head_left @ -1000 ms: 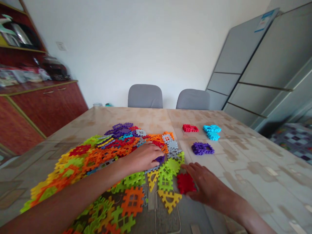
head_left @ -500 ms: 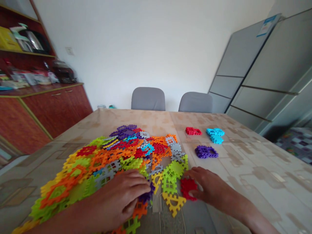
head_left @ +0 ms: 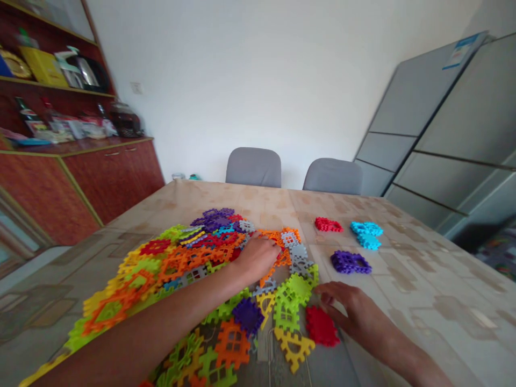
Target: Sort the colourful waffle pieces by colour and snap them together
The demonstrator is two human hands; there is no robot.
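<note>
My left hand (head_left: pixel 260 259) reaches into the far part of a pile of plastic interlocking tiles, over orange tiles (head_left: pixel 283 259). Its fingers are curled down, and their tips and whatever they grip are hidden. My right hand (head_left: pixel 346 303) hovers beside a solid red square tile (head_left: pixel 322 326) lying on the table, fingers bent and apart from the thumb, with nothing seen between them. Left of that tile are lime-green tiles (head_left: pixel 287 312) and a yellow triangular tile (head_left: pixel 294 348). Closer to my left forearm lie a purple tile (head_left: pixel 248 316) and an orange window tile (head_left: pixel 233 344).
Separate stacks of red tiles (head_left: pixel 328 224), light-blue tiles (head_left: pixel 366 235) and purple tiles (head_left: pixel 350 262) stand on the right of the table (head_left: pixel 419 290). Two grey chairs (head_left: pixel 253 166) are at the far edge. A wooden cabinet (head_left: pixel 116 183) stands at left, a grey fridge (head_left: pixel 395 118) at right.
My left hand has left the purple tile and moved forward and right over the orange and red tiles. The right hand has drawn off the red tile. The view has shifted slightly left.
</note>
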